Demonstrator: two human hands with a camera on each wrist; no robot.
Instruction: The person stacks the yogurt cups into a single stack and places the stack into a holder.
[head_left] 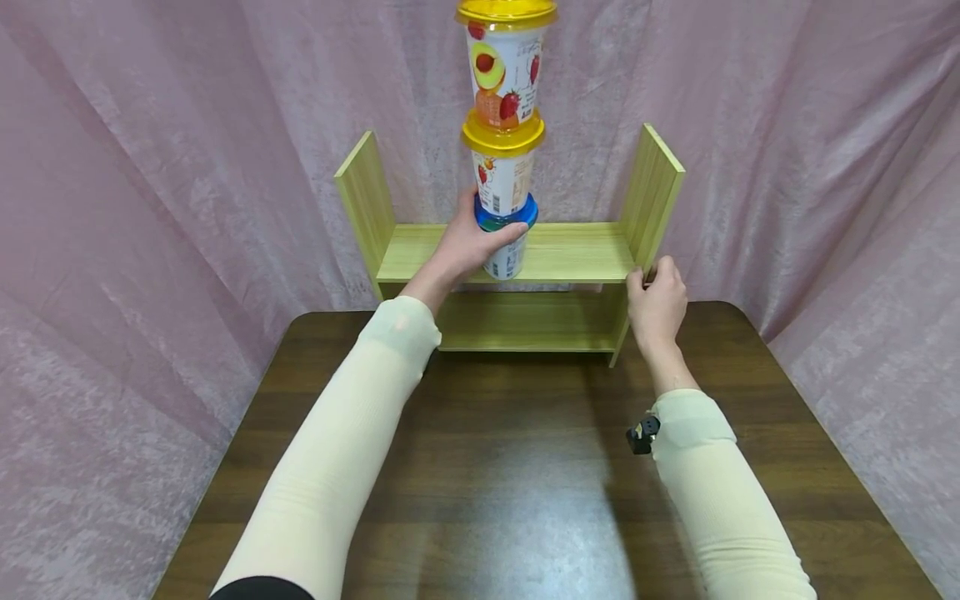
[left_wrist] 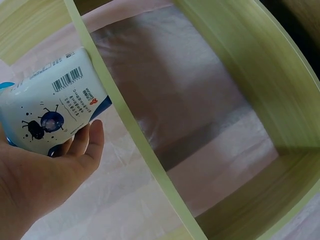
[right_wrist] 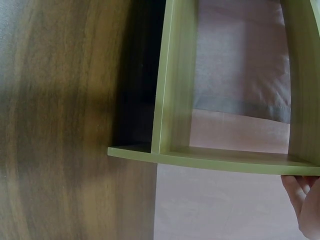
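My left hand [head_left: 468, 242] grips the lowest of three stacked plastic cups, a white cup [head_left: 504, 258] with a blue lid, at the upper shelf's front edge. Blueberry figures and a barcode show on this cup [left_wrist: 57, 102] in the left wrist view. Above it stand a middle cup [head_left: 502, 179] and a top cup [head_left: 507, 75], fruit-printed with yellow lids. My right hand [head_left: 658, 304] holds the side panel [head_left: 656, 196] of the light wooden shelf unit [head_left: 570, 250]. In the right wrist view its fingers [right_wrist: 295, 192] touch the panel's outer face, partly cut off by the frame.
The shelf unit has a lower shelf [head_left: 532, 321] and a left side panel [head_left: 366, 204]. It stands at the back of a dark wooden table [head_left: 510, 467]. A pink curtain [head_left: 225, 167] hangs behind and to both sides.
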